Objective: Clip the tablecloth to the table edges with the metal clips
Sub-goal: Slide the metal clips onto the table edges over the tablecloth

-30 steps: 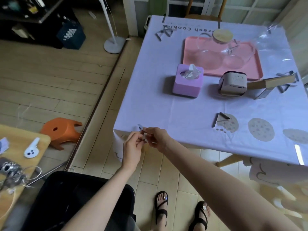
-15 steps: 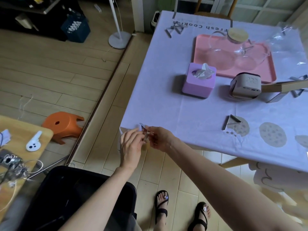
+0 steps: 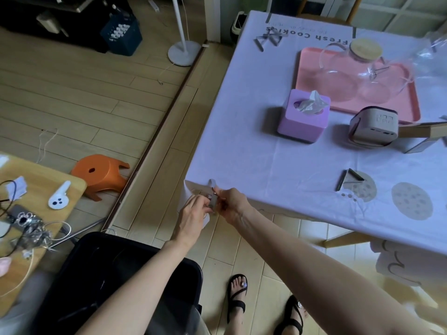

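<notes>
A pale lilac tablecloth [image 3: 254, 163] with cookie prints covers the table. At its near left corner my left hand [image 3: 193, 213] and my right hand [image 3: 231, 203] meet around a small metal clip [image 3: 213, 199]. Both hands pinch the clip against the cloth's hanging corner; which fingers carry it is hard to see. A second metal clip [image 3: 349, 182], triangular, lies loose on the cloth to the right. Further clips [image 3: 267, 39] lie at the far left corner.
On the table stand a lilac tissue box [image 3: 303, 117], a pink tray [image 3: 312, 76] with glass jugs, and a beige cube device [image 3: 373, 126]. A black bin [image 3: 121, 274] stands below my arms, an orange stool [image 3: 99, 175] on the floor at left.
The view has shifted left and nearer the corner. My hands stay together at the cloth corner, and the clip has dropped from above the edge to between my fingertips.
</notes>
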